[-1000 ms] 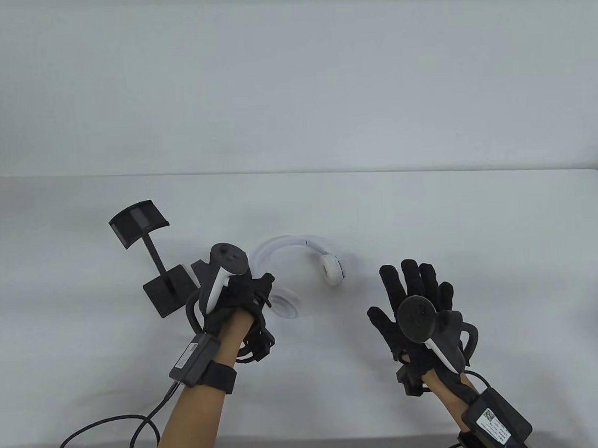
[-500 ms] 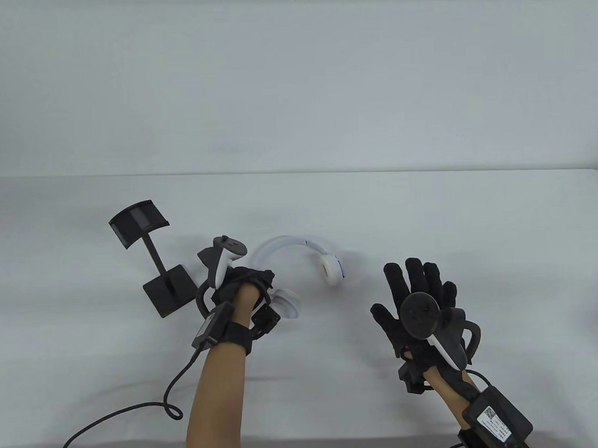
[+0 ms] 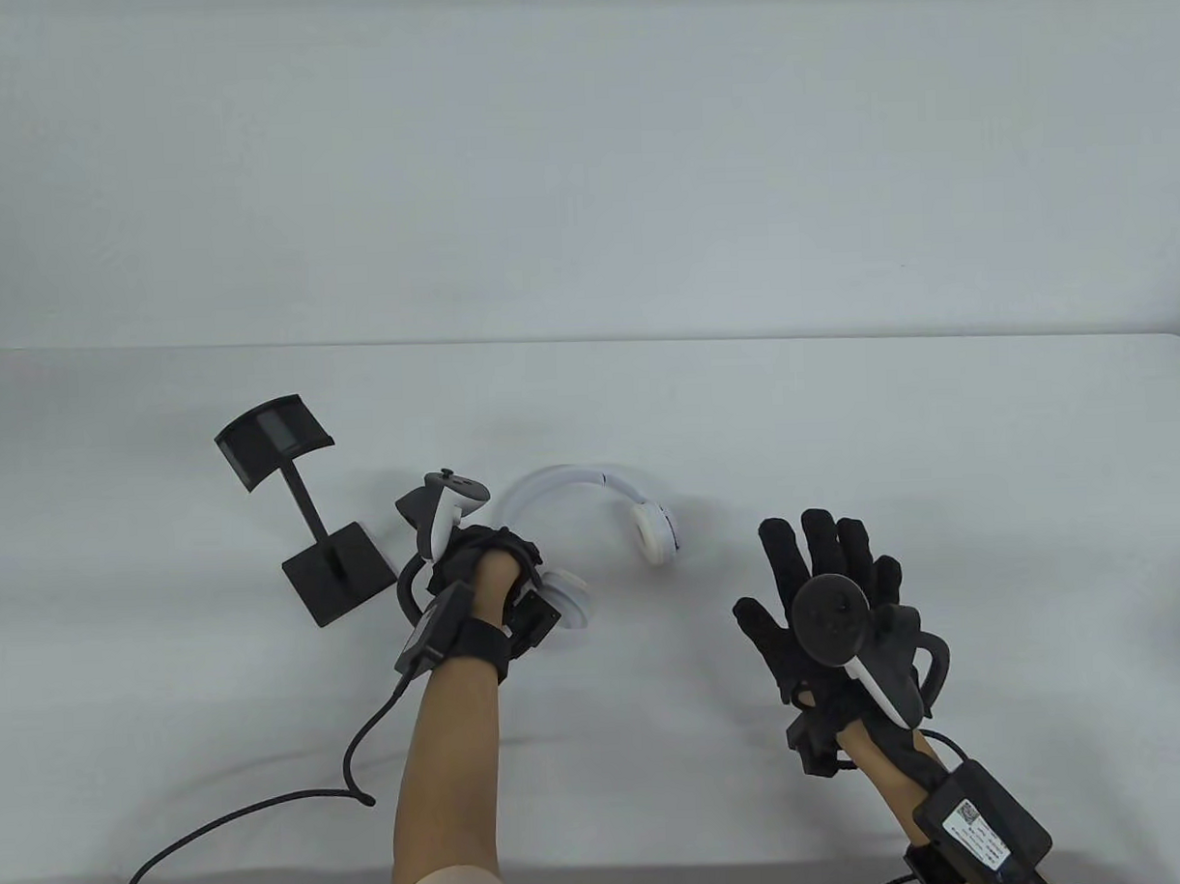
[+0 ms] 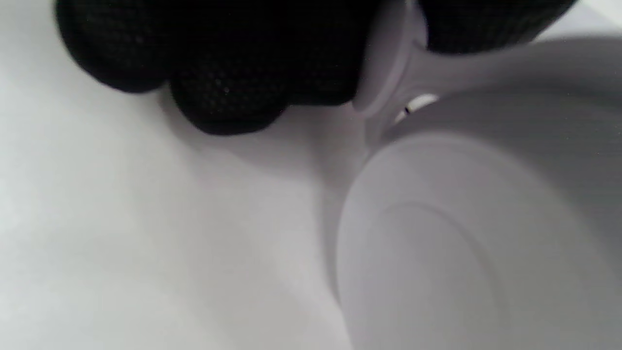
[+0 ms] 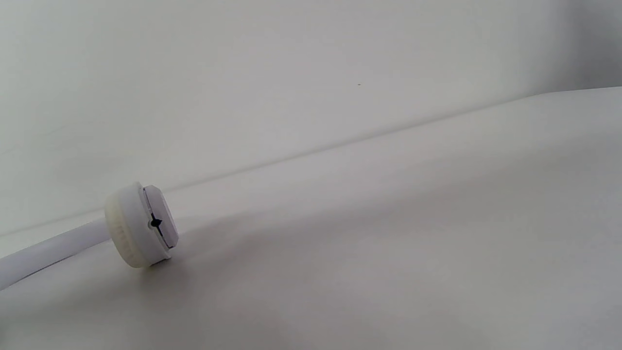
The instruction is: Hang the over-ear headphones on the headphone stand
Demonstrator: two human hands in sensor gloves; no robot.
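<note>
White over-ear headphones [image 3: 563,486] lie on the white table, band arching away from me, one ear cup [image 3: 656,533] on the right, the other [image 3: 568,599] beside my left wrist. My left hand [image 3: 483,562] is curled over the band's left end; in the left wrist view its fingers [image 4: 228,63] close around the band [image 4: 388,63] just above the ear cup [image 4: 466,243]. My right hand [image 3: 827,588] rests open and flat, fingers spread, right of the headphones and holding nothing. The black stand [image 3: 297,501] stands upright left of my left hand.
A black cable [image 3: 255,811] loops across the table near the front left edge. The right wrist view shows the right ear cup [image 5: 141,226] resting on bare table, with a pale wall behind.
My left hand has rolled over and dropped onto the band's left end, closing its fingers around it. The headphones and stand have stayed put. My right hand has barely moved.
</note>
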